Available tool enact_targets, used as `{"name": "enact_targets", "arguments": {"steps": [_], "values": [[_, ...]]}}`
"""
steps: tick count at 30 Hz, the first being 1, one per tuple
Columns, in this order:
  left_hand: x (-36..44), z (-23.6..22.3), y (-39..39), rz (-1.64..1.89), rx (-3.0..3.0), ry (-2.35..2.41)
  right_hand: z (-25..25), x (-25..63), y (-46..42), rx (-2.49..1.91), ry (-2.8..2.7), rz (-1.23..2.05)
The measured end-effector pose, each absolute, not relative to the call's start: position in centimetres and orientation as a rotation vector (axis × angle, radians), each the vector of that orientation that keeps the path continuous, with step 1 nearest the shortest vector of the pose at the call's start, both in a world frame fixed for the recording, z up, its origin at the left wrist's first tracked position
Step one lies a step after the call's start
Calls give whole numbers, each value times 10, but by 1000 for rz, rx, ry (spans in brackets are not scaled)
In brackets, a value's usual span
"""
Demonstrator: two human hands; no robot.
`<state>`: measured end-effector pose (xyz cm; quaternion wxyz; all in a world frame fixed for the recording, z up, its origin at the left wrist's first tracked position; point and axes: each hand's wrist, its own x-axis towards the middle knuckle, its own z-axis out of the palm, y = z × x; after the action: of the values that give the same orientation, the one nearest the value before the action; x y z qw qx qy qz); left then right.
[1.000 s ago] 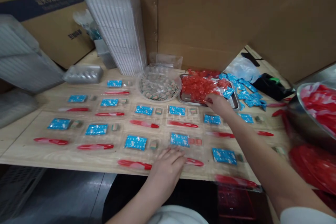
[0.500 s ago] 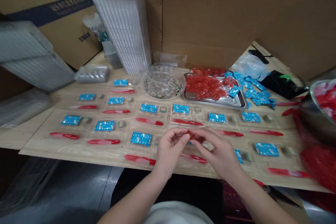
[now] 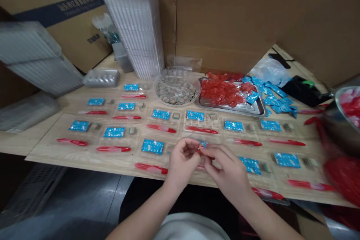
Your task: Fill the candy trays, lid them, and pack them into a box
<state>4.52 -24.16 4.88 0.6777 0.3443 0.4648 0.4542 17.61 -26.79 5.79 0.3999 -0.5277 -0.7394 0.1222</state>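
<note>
My left hand [image 3: 183, 163] and my right hand [image 3: 227, 167] meet above the front middle of the table, fingertips pinched on a small piece in red wrapping [image 3: 200, 149]. The fingers cover most of the piece. Beneath and around them lie rows of clear plastic trays [image 3: 168, 124]. Most trays hold a blue patterned packet [image 3: 152, 146], a small striped block [image 3: 132, 131] and a red pen-shaped item [image 3: 113, 149]. Partly hidden behind my hands is the tray just below them. Farther back, a metal tray [image 3: 260, 111] carries a heap of red-wrapped pieces [image 3: 225, 92].
A round clear tub [image 3: 198, 92] of small blocks stands beside the metal tray. Behind are a tall stack of clear trays [image 3: 137, 32] and cardboard [image 3: 219, 15]. Blue packets [image 3: 277, 101] lie loose at right, near a metal bowl [image 3: 341, 120] of red items.
My right hand has come back from the red heap to my left hand with a red-wrapped piece. Both hands now pinch it, and the fingers have shifted slightly. The view has turned a little.
</note>
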Motion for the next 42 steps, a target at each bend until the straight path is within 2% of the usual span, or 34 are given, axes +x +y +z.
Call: {"name": "enact_targets", "arguments": {"steps": [3, 7, 10, 15, 19, 24, 29, 33, 35, 38, 42], "values": [[35, 52, -246, 883, 721, 967, 66, 183, -276, -1273, -1949, 418], [24, 51, -254, 552, 717, 797, 76, 201, -284, -1239, -2109, 754], [23, 42, -261, 508, 853, 894, 76, 210, -281, -1246, -2100, 878], [22, 19, -276, 774, 1859, 1193, 58, 215, -251, -1438, -2092, 416], [21, 2, -283, 809, 2319, 1129, 34, 208, -231, -1487, -2218, 312], [23, -3, -277, 792, 2369, 1149, 27, 198, -234, -1616, -2252, 271], [25, -1, -272, 752, 2371, 1124, 38, 229, -203, -1600, -2234, 392], [27, 0, -275, 716, 2404, 1104, 33, 280, -135, -2060, -1966, 98], [30, 0, -278, 685, 2418, 1095, 26, 295, -106, -2146, -1962, 34], [34, -1, -282, 674, 2408, 1100, 21, 298, -92, -2143, -1992, 24], [34, -3, -281, 657, 2369, 1090, 28, 292, -121, -2040, -1880, 106]]}}
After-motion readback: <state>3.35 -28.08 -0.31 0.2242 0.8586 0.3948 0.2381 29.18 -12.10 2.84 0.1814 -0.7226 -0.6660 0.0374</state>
